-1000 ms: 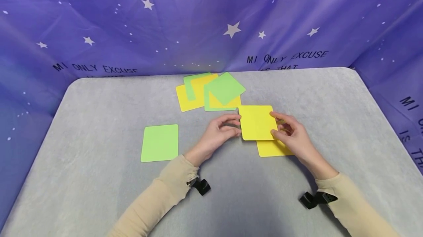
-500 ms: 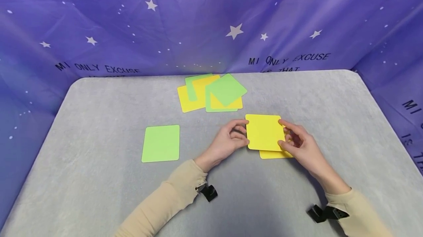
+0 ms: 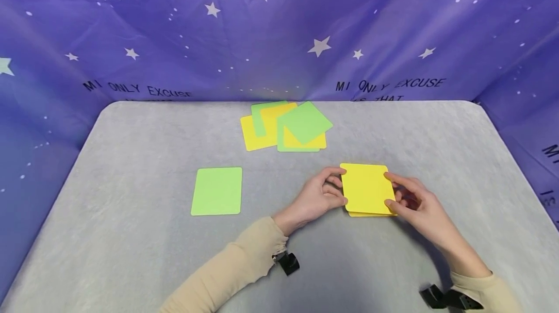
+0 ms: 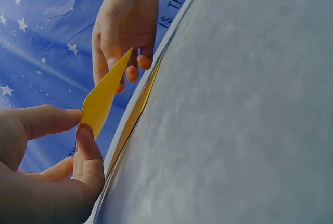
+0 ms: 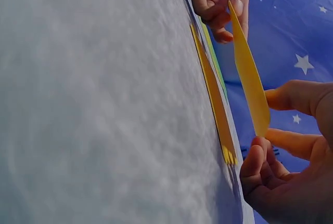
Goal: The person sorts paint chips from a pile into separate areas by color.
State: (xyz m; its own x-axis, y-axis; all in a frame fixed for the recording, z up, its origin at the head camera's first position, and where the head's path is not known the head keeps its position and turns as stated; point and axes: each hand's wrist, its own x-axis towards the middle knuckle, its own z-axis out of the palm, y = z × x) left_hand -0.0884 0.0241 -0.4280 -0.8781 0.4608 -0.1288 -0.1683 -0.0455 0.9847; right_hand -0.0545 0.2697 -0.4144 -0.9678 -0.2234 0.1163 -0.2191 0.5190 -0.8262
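Both hands hold one yellow square card [image 3: 368,188] by its opposite sides. The left hand [image 3: 312,203] pinches its left edge between thumb and fingers; the right hand [image 3: 421,208] pinches the right edge. Beneath it a second yellow card [image 3: 371,215] lies on the table, mostly hidden in the head view, its front edge peeking out. Both wrist views show a gap between the held card [image 4: 101,99] and the lower card [image 5: 213,94]. A single green square card [image 3: 217,191] lies flat to the left of the hands.
Towards the back edge of the grey table [image 3: 144,143], several overlapping green and yellow cards form a loose pile [image 3: 305,121]. A purple curtain [image 3: 279,31] with stars hangs behind and beside the table. Each wrist wears a small black camera mount [image 3: 288,263].
Both hands have carried the yellow card right and towards the front, so it now covers nearly all of the lower yellow card. The view has shifted slightly.
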